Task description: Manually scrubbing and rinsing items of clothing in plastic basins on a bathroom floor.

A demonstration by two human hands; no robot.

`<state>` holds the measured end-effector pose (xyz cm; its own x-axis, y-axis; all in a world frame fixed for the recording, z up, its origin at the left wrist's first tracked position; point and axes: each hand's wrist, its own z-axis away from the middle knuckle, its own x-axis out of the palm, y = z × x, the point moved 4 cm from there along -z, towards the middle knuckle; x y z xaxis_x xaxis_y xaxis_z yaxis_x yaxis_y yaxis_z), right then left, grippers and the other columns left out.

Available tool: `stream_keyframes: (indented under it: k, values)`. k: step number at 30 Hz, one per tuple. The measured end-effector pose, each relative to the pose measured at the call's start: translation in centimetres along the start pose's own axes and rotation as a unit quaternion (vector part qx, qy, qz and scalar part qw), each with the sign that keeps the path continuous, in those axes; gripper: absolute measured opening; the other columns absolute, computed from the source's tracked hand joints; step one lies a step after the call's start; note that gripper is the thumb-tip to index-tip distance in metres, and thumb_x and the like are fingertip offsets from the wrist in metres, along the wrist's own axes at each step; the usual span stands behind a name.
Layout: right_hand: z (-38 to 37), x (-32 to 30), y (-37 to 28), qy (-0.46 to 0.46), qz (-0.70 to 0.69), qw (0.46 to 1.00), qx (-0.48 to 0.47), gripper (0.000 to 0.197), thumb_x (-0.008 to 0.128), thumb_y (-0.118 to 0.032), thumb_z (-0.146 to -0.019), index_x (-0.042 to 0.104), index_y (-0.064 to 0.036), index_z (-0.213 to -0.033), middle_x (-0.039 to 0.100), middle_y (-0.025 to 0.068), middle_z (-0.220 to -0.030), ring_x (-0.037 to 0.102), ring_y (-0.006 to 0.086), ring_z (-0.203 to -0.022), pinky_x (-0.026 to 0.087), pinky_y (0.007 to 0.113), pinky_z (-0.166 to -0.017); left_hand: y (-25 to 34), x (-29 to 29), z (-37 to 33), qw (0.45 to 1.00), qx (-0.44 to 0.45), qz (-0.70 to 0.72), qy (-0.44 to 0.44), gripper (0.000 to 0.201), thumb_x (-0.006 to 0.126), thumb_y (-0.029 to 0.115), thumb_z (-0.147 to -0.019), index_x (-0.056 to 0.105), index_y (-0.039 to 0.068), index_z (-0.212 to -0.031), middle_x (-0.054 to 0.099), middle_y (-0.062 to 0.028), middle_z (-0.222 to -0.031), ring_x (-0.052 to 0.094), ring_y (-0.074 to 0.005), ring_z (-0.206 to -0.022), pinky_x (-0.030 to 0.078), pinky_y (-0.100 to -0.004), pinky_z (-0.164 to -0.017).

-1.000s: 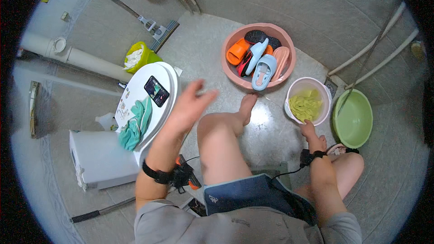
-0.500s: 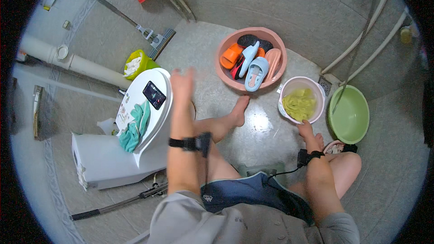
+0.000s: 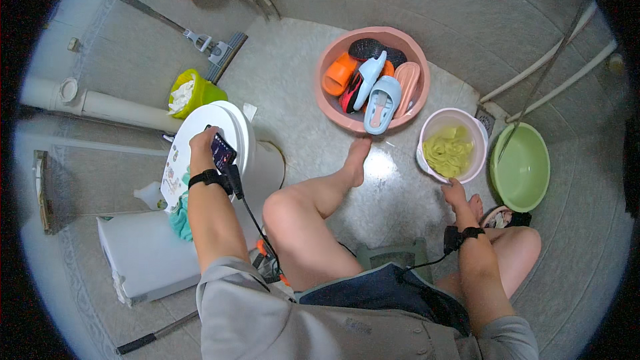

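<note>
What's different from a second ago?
The left hand has moved left, from beside the white toilet lid to the phone; whether it grips it is unclear. The right hand stays at the rim of the bucket; the slippers stay in the basin.

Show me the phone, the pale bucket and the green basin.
Phone (image 3: 225, 153): head view, on its lit screen.
Pale bucket (image 3: 456, 119): head view, on its upper inside wall.
Green basin (image 3: 523, 170): head view, on its bare inside.

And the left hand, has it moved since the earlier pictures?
Yes. Against the white toilet lid, the left hand has moved left, from beyond its right edge to over it, at the phone.
</note>
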<state>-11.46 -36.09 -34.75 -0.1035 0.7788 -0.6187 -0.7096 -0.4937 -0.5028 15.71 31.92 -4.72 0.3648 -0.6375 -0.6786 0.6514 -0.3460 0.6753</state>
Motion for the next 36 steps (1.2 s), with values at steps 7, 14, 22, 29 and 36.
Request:
stream_keyframes:
  k: [7,14,22,29,36]
  values:
    - [0.4,0.5,-0.4,-0.014,-0.043,0.999,0.011,0.056,0.059,-0.024,-0.073,0.047,0.0027,-0.121,0.052,0.0233,-0.119,0.050,0.0329,-0.111,0.039,0.035,-0.094,-0.3,0.8,-0.6,1.000,0.000,-0.020,-0.002,0.042,0.059,0.022,-0.076,0.053,0.001,-0.112,0.058,-0.0090,-0.106,0.057,-0.0211,-0.092,0.045,-0.0335,-0.078]
    - [0.5,0.2,-0.7,0.002,0.011,1.000,-0.021,0.057,0.060,-0.027,-0.073,0.047,0.0025,-0.120,0.052,0.0232,-0.119,0.050,0.0341,-0.111,0.039,0.037,-0.094,-0.5,1.4,-1.1,1.000,0.008,-0.015,-0.013,0.044,0.055,0.026,-0.079,0.049,0.003,-0.116,0.055,-0.0080,-0.111,0.055,-0.0203,-0.096,0.044,-0.0338,-0.080]
    - [1.4,-0.4,-1.7,0.010,0.027,0.999,-0.038,0.059,0.060,-0.027,-0.073,0.046,0.0021,-0.122,0.050,0.0224,-0.121,0.048,0.0327,-0.114,0.036,0.037,-0.097,-1.0,1.0,-1.7,1.000,0.014,-0.004,-0.006,0.046,0.051,0.030,-0.082,0.045,0.006,-0.120,0.052,-0.0069,-0.116,0.053,-0.0195,-0.099,0.042,-0.0340,-0.083]
    - [1.3,-1.1,-0.6,0.019,0.032,0.999,-0.013,0.059,0.061,-0.027,-0.071,0.048,0.0020,-0.121,0.050,0.0231,-0.121,0.048,0.0326,-0.114,0.037,0.036,-0.096,-0.6,11.8,8.5,0.973,0.029,0.122,-0.192,0.048,0.047,0.034,-0.084,0.042,0.009,-0.124,0.049,-0.0059,-0.120,0.051,-0.0188,-0.102,0.041,-0.0343,-0.085]
    - [1.2,-0.4,-1.1,0.027,0.013,0.999,-0.027,0.059,0.063,-0.027,-0.071,0.048,0.0023,-0.120,0.052,0.0236,-0.117,0.050,0.0336,-0.110,0.040,0.036,-0.093,-7.1,34.9,26.7,0.864,-0.037,0.171,-0.472,0.049,0.044,0.038,-0.087,0.038,0.011,-0.128,0.046,-0.0049,-0.124,0.049,-0.0180,-0.105,0.039,-0.0345,-0.087]
